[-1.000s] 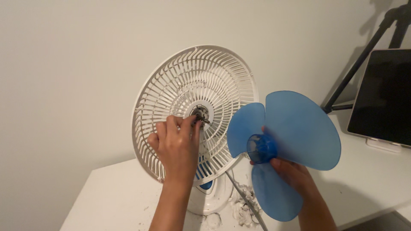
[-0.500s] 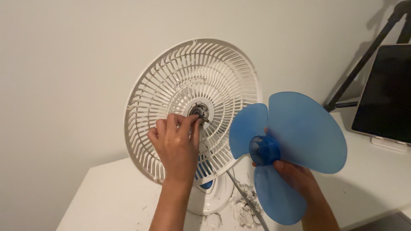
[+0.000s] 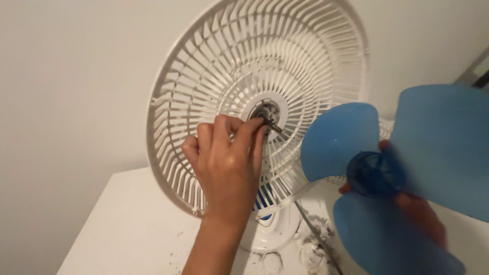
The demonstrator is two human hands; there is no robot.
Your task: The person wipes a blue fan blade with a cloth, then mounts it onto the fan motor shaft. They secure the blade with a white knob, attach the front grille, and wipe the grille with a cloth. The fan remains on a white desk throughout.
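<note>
The left hand [image 3: 227, 165] reaches up to the centre of the white rear fan guard [image 3: 204, 76], its fingertips pinched together on the metal motor shaft [image 3: 271, 125] that sticks out of the round hub plate at the guard's middle. The thumb and forefinger meet at the shaft's near end, seemingly to steady or turn it, while the other fingers curl loosely below.

At about three o'clock from the hub, the right hand [image 3: 417, 211] holds the blue three-lobed fan blade [image 3: 443, 147] clear of the guard. The fingers are closed around the back of the blade's dark blue hub (they show only as a blur through the translucent plastic), so the blade faces the camera with its socket kept off the shaft.

The fan's white base [image 3: 272, 234] stands on a white table [image 3: 127, 224]. At five o'clock from the base, clumps of grey dust [image 3: 310, 244] lie beside a grey cord [image 3: 316, 234].
</note>
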